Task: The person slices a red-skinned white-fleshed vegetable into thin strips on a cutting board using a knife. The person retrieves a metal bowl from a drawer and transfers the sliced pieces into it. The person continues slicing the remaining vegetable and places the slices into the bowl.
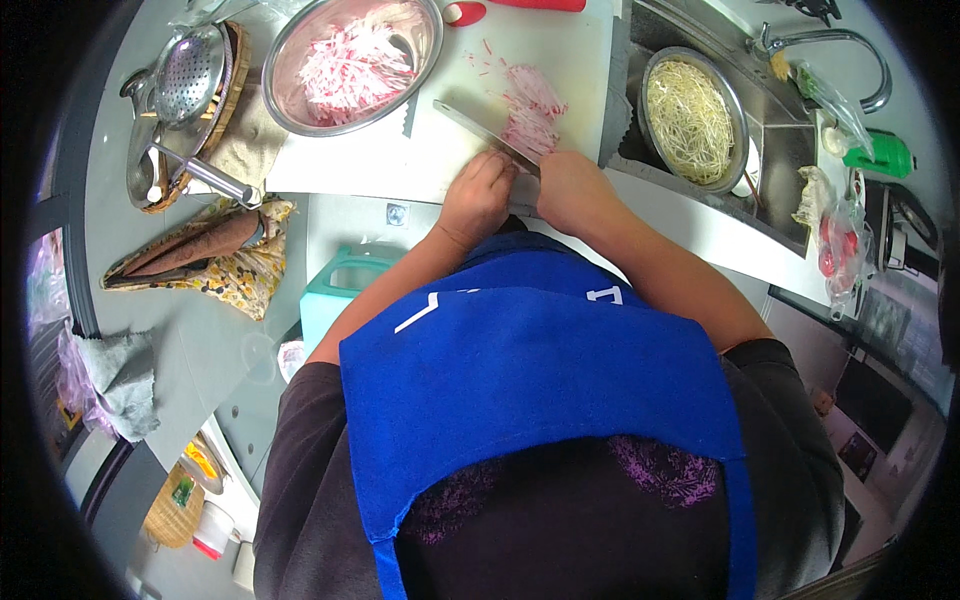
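My right hand (pixel 574 189) grips a kitchen knife (pixel 469 126), its blade angled across the white cutting board (pixel 581 82) toward the upper left. Close against the near side of the blade, my left hand (pixel 478 191) rests with curled fingers at the board's front edge; whether anything is under them is hidden. Beyond the knife lies a heap of pink-and-white shreds (pixel 531 109), apparently radish. A cut red-skinned radish piece (pixel 465 13) and a longer red one (pixel 544 4) sit farther back. More shreds (pixel 356 67) fill part of a steel bowl (pixel 279 112) at the left.
A steel bowl of bean sprouts (pixel 690 120) stands in the sink (pixel 784 165) at right, below a curved faucet (pixel 885 75). Left on the counter are a perforated ladle (pixel 191 75), a peeler-like metal tool (pixel 217 180) and a patterned cloth bag (pixel 247 277).
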A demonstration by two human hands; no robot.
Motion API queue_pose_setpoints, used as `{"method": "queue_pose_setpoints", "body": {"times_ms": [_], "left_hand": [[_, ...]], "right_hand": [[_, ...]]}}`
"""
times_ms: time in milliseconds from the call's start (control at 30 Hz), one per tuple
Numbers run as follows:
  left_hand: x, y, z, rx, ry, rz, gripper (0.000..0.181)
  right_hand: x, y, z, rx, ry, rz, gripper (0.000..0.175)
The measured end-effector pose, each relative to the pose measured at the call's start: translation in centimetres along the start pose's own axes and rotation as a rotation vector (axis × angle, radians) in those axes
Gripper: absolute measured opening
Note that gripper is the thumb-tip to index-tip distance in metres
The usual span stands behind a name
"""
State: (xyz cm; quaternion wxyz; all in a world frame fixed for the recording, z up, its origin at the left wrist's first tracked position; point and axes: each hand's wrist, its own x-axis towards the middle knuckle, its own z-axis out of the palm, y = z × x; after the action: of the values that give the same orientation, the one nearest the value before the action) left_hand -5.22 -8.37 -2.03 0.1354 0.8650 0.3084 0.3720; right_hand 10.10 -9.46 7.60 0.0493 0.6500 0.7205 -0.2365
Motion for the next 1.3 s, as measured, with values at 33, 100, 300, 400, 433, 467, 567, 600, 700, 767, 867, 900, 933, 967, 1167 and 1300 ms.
{"method": "queue_pose_setpoints", "body": {"times_ms": [33,100,300,400,433,467,567,600,700,767,867,900,933,967,1167,1300], "left_hand": [[0.0,0.0,0.0,0.007,0.014,0.007,0.02],[0.0,0.0,0.1,-0.003,0.002,-0.006,0.019],[0.0,0.0,0.0,-0.015,0.003,-0.02,0.02],[0.1,0.1,0.0,-0.016,0.009,-0.017,0.019],[0.2,0.1,0.0,-0.011,0.009,-0.011,0.019],[0.2,0.0,0.0,-0.007,0.01,-0.007,0.019],[-0.1,0.1,0.0,-0.004,0.002,-0.01,0.017],[0.0,0.1,0.1,-0.011,0.01,-0.013,0.017],[0.0,0.0,0.1,-0.018,-0.011,-0.014,0.017],[-0.1,0.0,0.1,-0.003,0.001,-0.018,0.018],[-0.1,0.0,0.2,0.012,0.032,-0.008,0.018],[-0.2,0.0,0.2,0.008,0.025,-0.011,0.018],[-0.1,-0.1,0.3,0.008,0.002,-0.017,0.018],[-0.1,-0.1,0.3,0.001,0.033,-0.005,0.02],[-0.1,-0.2,0.0,-0.065,0.035,-0.023,0.022],[-0.4,-0.4,-1.4,-0.078,0.029,-0.042,0.02]], "right_hand": [[0.0,0.0,0.1,0.0,-0.005,0.015,0.013],[0.1,0.0,0.1,0.008,-0.001,0.015,0.013],[-0.6,-0.3,-0.8,0.073,-0.007,-0.027,0.014],[-0.6,-0.4,-1.2,0.043,-0.028,-0.057,0.014],[-0.5,-0.4,-1.2,0.046,-0.008,-0.064,0.014],[-0.4,-0.4,-1.1,0.036,0.026,-0.085,0.014],[-0.3,-0.3,-0.4,0.059,-0.05,-0.013,0.014],[-0.1,-0.2,-0.2,0.063,-0.015,-0.006,0.014],[0.2,0.0,0.3,0.049,0.047,-0.018,0.013],[0.1,0.1,0.4,0.015,0.005,-0.021,0.013],[0.2,0.2,0.1,0.088,0.041,-0.071,0.015],[0.2,0.2,0.1,0.091,0.025,-0.046,0.015],[0.2,0.2,0.0,0.102,0.04,-0.054,0.016],[0.3,0.2,0.0,0.098,0.059,-0.07,0.016],[1.5,-0.1,0.4,0.077,0.006,0.031,0.014],[0.8,0.6,0.1,0.133,0.134,0.011,0.016]]}}
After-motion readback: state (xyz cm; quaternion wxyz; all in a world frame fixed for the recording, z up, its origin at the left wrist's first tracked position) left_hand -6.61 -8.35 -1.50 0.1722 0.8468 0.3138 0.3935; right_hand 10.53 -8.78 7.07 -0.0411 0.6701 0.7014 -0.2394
